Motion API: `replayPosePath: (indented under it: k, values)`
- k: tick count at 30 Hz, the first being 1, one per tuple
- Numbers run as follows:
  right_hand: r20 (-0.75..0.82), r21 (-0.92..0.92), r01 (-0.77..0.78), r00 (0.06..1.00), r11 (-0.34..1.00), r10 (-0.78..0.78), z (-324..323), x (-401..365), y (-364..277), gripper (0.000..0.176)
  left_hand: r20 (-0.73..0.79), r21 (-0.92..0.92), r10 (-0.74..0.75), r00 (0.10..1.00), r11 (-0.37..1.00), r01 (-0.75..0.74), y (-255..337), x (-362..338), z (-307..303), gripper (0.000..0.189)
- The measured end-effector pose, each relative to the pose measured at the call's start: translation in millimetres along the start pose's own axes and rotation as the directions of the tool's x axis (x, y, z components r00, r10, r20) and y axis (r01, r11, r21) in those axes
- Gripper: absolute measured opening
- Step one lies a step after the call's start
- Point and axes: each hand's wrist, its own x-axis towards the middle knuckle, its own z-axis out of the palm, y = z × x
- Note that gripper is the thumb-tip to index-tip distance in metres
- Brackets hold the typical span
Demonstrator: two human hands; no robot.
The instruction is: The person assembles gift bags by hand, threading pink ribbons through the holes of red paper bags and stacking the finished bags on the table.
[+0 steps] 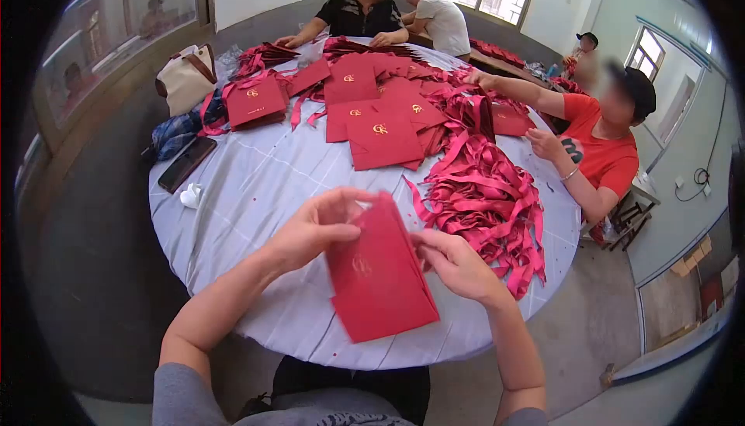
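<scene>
Tilted above the near part of the table, a red folded bag [380, 278] with a gold emblem is between my hands. My left hand [322, 228] grips its upper left edge, thumb across the front. At its right edge my right hand [454, 263] has its fingers closed on the side, the fingertips partly hidden. A pile of red bags [384, 135] with gold emblems lies farther back at the middle. To the right of my hands spreads a heap of pink-red ribbons [493, 201].
On the round table [225, 224] are a phone [186, 164], a crumpled white tissue [191, 195] and a cream bag [186, 81] at left. A person in red [601, 143] reaches in from the right; a person in black [361, 15] sits across.
</scene>
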Motion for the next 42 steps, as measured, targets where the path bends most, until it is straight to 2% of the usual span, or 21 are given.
replayPosePath:
  k: [1, 2, 4, 5, 8, 11, 12, 15, 17, 20, 23, 25, 26, 28, 30, 32, 34, 35, 36, 38, 42]
  values:
    - [0.010, 0.078, 0.053, 0.999, 0.996, -0.054, 1.0, 4.5, -4.1, 0.027, 0.021, -0.124, -0.012, 1.000, 0.992, 0.014, -2.3, 2.7, -9.4, 0.057]
    - [-0.009, 0.097, 0.077, 0.997, 0.992, -0.076, 3.0, 8.5, -14.9, 0.029, 0.021, -0.123, -0.006, 1.000, 0.992, 0.009, 2.3, 1.5, -6.6, 0.057]
    - [0.006, 0.072, 0.080, 0.997, 0.994, -0.080, 11.2, 24.3, -8.0, 0.032, -0.002, -0.342, 0.025, 1.000, 0.939, -0.024, 13.9, -1.5, 2.9, 0.069]
    - [-0.045, 0.000, 0.252, 0.967, 0.968, -0.252, 18.5, 34.2, 0.6, 0.030, 0.047, -0.391, 0.030, 0.998, 0.920, -0.009, 10.3, -0.7, -2.3, 0.078]
    - [0.002, 0.122, 0.124, 0.992, 0.985, -0.125, 30.5, 41.2, -20.3, 0.027, 0.021, -0.456, 0.067, 0.998, 0.889, -0.050, 5.2, -3.4, -0.6, 0.080]
    - [-0.059, 0.241, 0.206, 0.979, 0.948, -0.197, 40.1, 45.7, -7.0, 0.027, 0.023, -0.555, 0.100, 0.995, 0.829, -0.071, 5.3, -4.0, -4.2, 0.082]
    - [-0.087, 0.238, 0.213, 0.976, 0.948, -0.197, 40.8, 45.9, -4.2, 0.027, -0.037, -0.534, 0.090, 0.995, 0.840, -0.096, 8.2, -4.8, 0.6, 0.083]
    - [-0.172, 0.145, 0.221, 0.966, 0.964, -0.196, 42.3, 42.5, -3.9, 0.027, -0.017, -0.629, 0.014, 1.000, 0.777, -0.022, 5.6, -8.6, -3.5, 0.079]
    - [-0.134, 0.170, 0.175, 0.979, 0.970, -0.153, 37.2, 42.3, -0.3, 0.029, -0.030, -0.539, -0.036, 0.999, 0.842, 0.014, 5.8, -10.0, -3.4, 0.072]
    - [-0.116, 0.217, 0.131, 0.987, 0.967, -0.108, 34.9, 42.6, -0.6, 0.030, 0.061, -0.448, 0.030, 0.998, 0.894, 0.000, -5.9, -3.0, -10.5, 0.063]
    - [-0.163, 0.256, 0.171, 0.978, 0.952, -0.132, 33.0, 41.1, -3.7, 0.022, -0.041, -0.528, -0.022, 0.999, 0.849, -0.003, -18.2, 3.7, -13.8, 0.065]
    - [-0.191, 0.018, 0.256, 0.950, 0.967, -0.247, 25.0, 37.7, -13.6, 0.015, -0.063, -0.482, 0.023, 0.998, 0.875, -0.050, -28.1, 9.6, -24.2, 0.064]
    - [-0.224, -0.024, 0.301, 0.928, 0.953, -0.299, 19.5, 37.6, -21.4, 0.012, -0.075, -0.312, 0.098, 0.992, 0.943, -0.117, -14.9, 6.6, -23.6, 0.055]
    - [-0.277, -0.164, 0.372, 0.872, 0.914, -0.404, 8.0, 38.3, -32.2, 0.011, -0.292, -0.179, 0.124, 0.948, 0.967, -0.182, 7.9, 8.9, -27.5, 0.046]
    - [-0.255, -0.437, 0.371, 0.823, 0.819, -0.508, -2.7, 36.5, -44.9, 0.008, -0.417, 0.165, 0.389, 0.821, 0.921, -0.352, 18.8, 3.2, -36.1, 0.031]
    - [-0.230, -0.643, 0.310, 0.794, 0.700, -0.563, -3.4, 34.6, -53.7, 0.008, -0.347, 0.551, 0.636, 0.690, 0.733, -0.399, 28.5, -4.1, -19.3, 0.022]
    - [-0.201, -0.752, 0.265, 0.779, 0.603, -0.593, 3.9, 35.6, -57.4, 0.008, 0.000, 0.841, 0.800, 0.601, 0.325, -0.433, 29.0, -12.8, -5.3, 0.022]
    - [-0.199, -0.766, 0.255, 0.780, 0.591, -0.594, 7.7, 36.5, -57.6, 0.009, 0.281, 0.875, 0.796, 0.536, 0.017, -0.483, 34.6, -12.9, 3.6, 0.028]
    - [-0.199, -0.765, 0.251, 0.784, 0.594, -0.588, 10.4, 36.5, -59.2, 0.009, 0.362, 0.874, 0.753, 0.549, -0.071, -0.480, 34.1, -15.3, 11.5, 0.032]
    - [-0.187, -0.779, 0.261, 0.772, 0.571, -0.608, 13.1, 35.4, -62.7, 0.011, 0.373, 0.911, 0.726, 0.578, -0.167, -0.377, 26.1, -11.9, 22.0, 0.035]
    - [-0.167, -0.763, 0.311, 0.753, 0.567, -0.637, 10.7, 40.8, -53.6, 0.013, 0.331, 0.936, 0.710, 0.622, -0.166, -0.309, 24.8, -6.4, 14.8, 0.035]
